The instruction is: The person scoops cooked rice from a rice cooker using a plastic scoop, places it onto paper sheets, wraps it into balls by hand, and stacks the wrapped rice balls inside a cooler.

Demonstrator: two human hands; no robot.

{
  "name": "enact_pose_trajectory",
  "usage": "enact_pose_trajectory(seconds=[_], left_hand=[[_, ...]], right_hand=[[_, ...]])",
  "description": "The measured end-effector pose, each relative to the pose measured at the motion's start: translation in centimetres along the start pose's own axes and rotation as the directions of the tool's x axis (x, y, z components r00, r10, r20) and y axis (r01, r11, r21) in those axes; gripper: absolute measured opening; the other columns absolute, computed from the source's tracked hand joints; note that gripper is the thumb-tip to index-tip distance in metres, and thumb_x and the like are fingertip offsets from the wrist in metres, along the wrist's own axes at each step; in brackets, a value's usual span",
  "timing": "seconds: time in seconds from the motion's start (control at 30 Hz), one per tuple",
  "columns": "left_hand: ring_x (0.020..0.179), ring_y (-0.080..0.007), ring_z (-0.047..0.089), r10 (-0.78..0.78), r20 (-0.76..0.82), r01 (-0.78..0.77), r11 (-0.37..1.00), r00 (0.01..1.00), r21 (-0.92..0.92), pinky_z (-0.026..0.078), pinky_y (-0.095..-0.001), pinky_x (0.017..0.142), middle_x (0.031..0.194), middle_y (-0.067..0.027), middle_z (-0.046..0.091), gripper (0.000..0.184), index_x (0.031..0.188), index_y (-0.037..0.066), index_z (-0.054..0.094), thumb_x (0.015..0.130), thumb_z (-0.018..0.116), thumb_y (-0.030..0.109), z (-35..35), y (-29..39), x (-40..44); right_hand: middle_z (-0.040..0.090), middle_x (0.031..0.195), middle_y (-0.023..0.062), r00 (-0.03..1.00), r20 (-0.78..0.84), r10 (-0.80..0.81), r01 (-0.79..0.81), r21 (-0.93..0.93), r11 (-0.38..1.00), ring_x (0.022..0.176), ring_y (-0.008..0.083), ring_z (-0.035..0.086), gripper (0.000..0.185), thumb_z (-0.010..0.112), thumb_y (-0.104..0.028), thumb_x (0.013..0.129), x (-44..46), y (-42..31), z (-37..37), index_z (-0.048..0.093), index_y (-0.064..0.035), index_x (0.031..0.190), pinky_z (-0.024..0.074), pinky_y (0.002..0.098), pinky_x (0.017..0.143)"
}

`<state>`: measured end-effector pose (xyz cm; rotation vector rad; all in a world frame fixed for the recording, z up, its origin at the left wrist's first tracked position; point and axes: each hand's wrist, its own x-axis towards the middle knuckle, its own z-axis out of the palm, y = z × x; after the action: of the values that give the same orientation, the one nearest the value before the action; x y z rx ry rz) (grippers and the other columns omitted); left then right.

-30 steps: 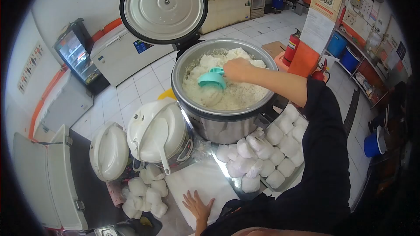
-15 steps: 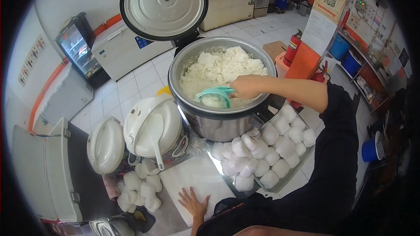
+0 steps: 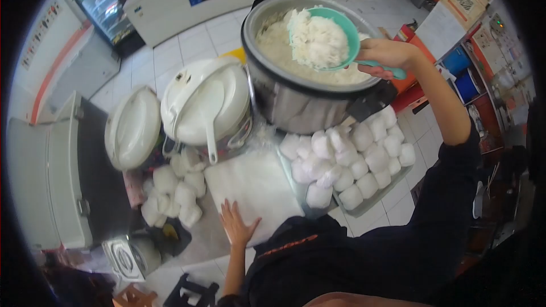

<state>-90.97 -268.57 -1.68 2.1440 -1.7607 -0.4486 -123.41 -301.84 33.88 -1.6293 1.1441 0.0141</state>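
My right hand (image 3: 388,57) is closed on the handle of a teal scoop (image 3: 354,37), raised over the near right rim of a big metal cooker (image 3: 301,102). White rice (image 3: 319,40) is heaped in the scoop, and more lies inside the cooker. With fingers spread, my left hand (image 3: 239,226) lies flat on the lower left part of a stack of white paper sheets (image 3: 256,185). Right of the paper, several white wrapped bundles (image 3: 378,158) fill a tray (image 3: 364,209); more bundles (image 3: 166,179) lie to its left.
Two white lidded containers (image 3: 133,128) (image 3: 227,99) stand at the left, a white paddle (image 3: 210,115) on the larger one. An open cool box (image 3: 34,182) is at the far left. Behind the cooker are a chest freezer (image 3: 170,8) and a fire extinguisher (image 3: 405,32).
My right hand has lifted the scoop, heaped with rice, out of the cooker and moved it right. My left hand stays on the paper. The view has tilted downward.
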Motion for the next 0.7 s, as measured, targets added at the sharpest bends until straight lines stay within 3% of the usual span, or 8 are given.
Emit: enact_pose_trajectory(seconds=[0.1, 0.13, 0.23, 0.27, 0.37, 0.57, 0.7], left_hand=[[0.131, -0.0388, 0.014, -0.011, 0.089, 0.000, 0.992, 0.996, 0.124, 0.011, -0.0558, 0.103, 0.141, -0.0215, 0.017, 0.097, 0.133, 0.006, 0.029, 0.060, 0.068, 0.056, -1.4, -0.2, -0.4], [0.131, -0.0382, 0.013, -0.004, 0.110, -0.013, 0.988, 0.994, 0.153, 0.010, -0.0555, 0.103, 0.142, -0.0212, 0.016, 0.098, 0.133, 0.007, 0.028, 0.060, 0.068, 0.057, -1.6, -0.3, -0.7], [0.132, -0.0374, 0.011, 0.010, 0.082, -0.024, 0.985, 0.997, 0.172, 0.007, -0.0572, 0.103, 0.142, -0.0207, 0.014, 0.100, 0.135, 0.009, 0.027, 0.059, 0.066, 0.061, -1.0, -1.0, -1.2], [0.132, -0.0374, 0.010, 0.002, 0.077, -0.015, 0.985, 0.997, 0.170, 0.007, -0.0576, 0.102, 0.142, -0.0207, 0.014, 0.100, 0.135, 0.009, 0.027, 0.059, 0.066, 0.061, -0.8, -1.0, -1.3], [0.132, -0.0376, 0.009, -0.013, 0.052, 0.005, 0.988, 0.999, 0.154, 0.006, -0.0585, 0.102, 0.142, -0.0206, 0.014, 0.100, 0.135, 0.009, 0.027, 0.059, 0.066, 0.060, -0.3, -1.2, -1.5], [0.132, -0.0380, 0.008, -0.090, -0.002, 0.089, 0.991, 0.996, 0.103, 0.004, -0.0602, 0.101, 0.142, -0.0210, 0.013, 0.095, 0.133, 0.008, 0.030, 0.059, 0.071, 0.053, -1.1, 0.3, -2.5], [0.129, -0.0368, 0.016, -0.021, -0.069, 0.020, 1.000, 0.997, -0.013, 0.005, -0.0599, 0.101, 0.139, -0.0194, 0.020, 0.085, 0.129, 0.008, 0.035, 0.062, 0.072, 0.044, -2.2, 2.5, -1.5]], right_hand=[[0.038, 0.051, 0.0003, 0.984, 0.163, 0.078, -0.082, 0.019, 0.996, 0.036, 0.0076, 0.038, 0.023, 0.039, -0.019, 0.090, -0.1, -0.2, 5.4, 0.051, 0.0006, 0.090, 0.0309, 0.0217, 0.030], [0.040, 0.053, 0.0003, 0.965, 0.254, 0.064, -0.077, 0.043, 0.996, 0.038, 0.0072, 0.038, 0.021, 0.039, -0.018, 0.090, 0.3, 0.0, 7.1, 0.050, 0.0000, 0.088, 0.0321, 0.0218, 0.031], [0.041, 0.053, 0.0002, 0.948, 0.316, -0.033, 0.018, 0.049, 0.999, 0.039, 0.0069, 0.038, 0.018, 0.039, -0.016, 0.089, 0.7, -0.1, 9.5, 0.049, -0.0012, 0.085, 0.0325, 0.0214, 0.032], [0.040, 0.052, -0.0001, 0.968, 0.251, -0.002, -0.039, 0.160, 0.986, 0.038, 0.0070, 0.038, 0.019, 0.040, -0.019, 0.091, 0.8, 0.1, 9.4, 0.047, -0.0020, 0.086, 0.0327, 0.0207, 0.032], [0.035, 0.051, -0.0023, 0.965, 0.224, -0.137, 0.093, 0.196, 0.976, 0.036, 0.0061, 0.035, 0.037, 0.041, -0.033, 0.093, 0.4, -0.9, 7.0, 0.046, -0.0021, 0.112, 0.0290, 0.0201, 0.032], [0.034, 0.051, -0.0034, 0.988, 0.094, -0.121, 0.096, 0.233, 0.968, 0.036, 0.0054, 0.034, 0.035, 0.041, -0.036, 0.092, -0.4, -0.8, 5.3, 0.048, -0.0045, 0.107, 0.0290, 0.0196, 0.033], [0.037, 0.052, -0.0015, 0.989, 0.115, -0.091, 0.066, 0.203, 0.977, 0.038, 0.0063, 0.037, 0.025, 0.040, -0.028, 0.092, -0.2, 0.3, 6.5, 0.048, -0.0044, 0.093, 0.0309, 0.0206, 0.033]])
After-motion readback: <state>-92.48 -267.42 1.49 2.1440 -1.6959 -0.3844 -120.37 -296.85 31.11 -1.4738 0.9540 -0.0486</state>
